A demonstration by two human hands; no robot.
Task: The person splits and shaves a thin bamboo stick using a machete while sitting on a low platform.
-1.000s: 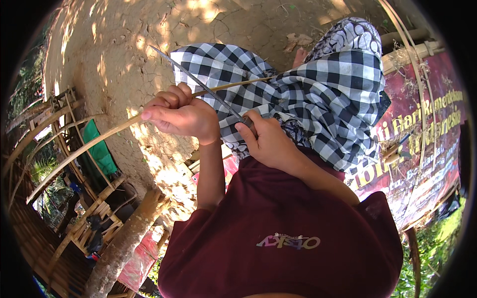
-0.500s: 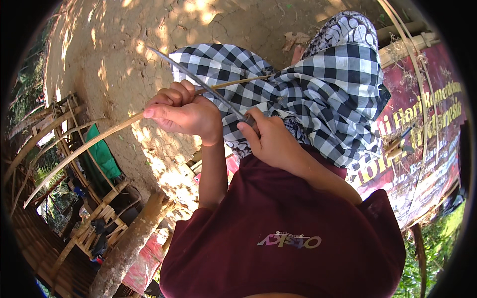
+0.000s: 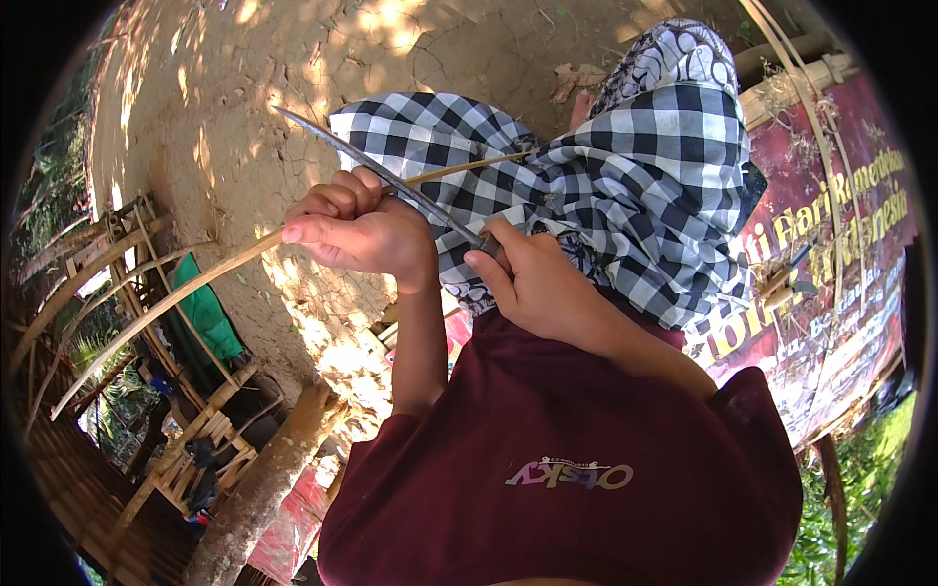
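Observation:
My left hand (image 3: 342, 220) is closed round a long, pale bamboo strip (image 3: 171, 298). The strip curves from the lower left, passes through my fist, and its thin end lies over my checkered lap. In my right hand (image 3: 532, 283) is the handle of a long, narrow knife (image 3: 376, 171), the fingers wrapped round it. Its dark grey blade slants up to the left and crosses the strip just beside my left fist. Whether the edge touches the strip I cannot tell. The black and white checkered cloth (image 3: 635, 166) covers my legs under both hands.
Cracked, sun-dappled earth (image 3: 234, 117) stretches ahead and to the left. A log (image 3: 259, 488) and a wooden frame with a green cloth (image 3: 205, 308) stand at the left. On the right, a printed red banner (image 3: 831, 254) bears bamboo strips and a small tool (image 3: 787, 278).
The knife's tip has swung slightly left and down, and more of its blade's flat side shows. My hands and the bamboo strip have barely shifted.

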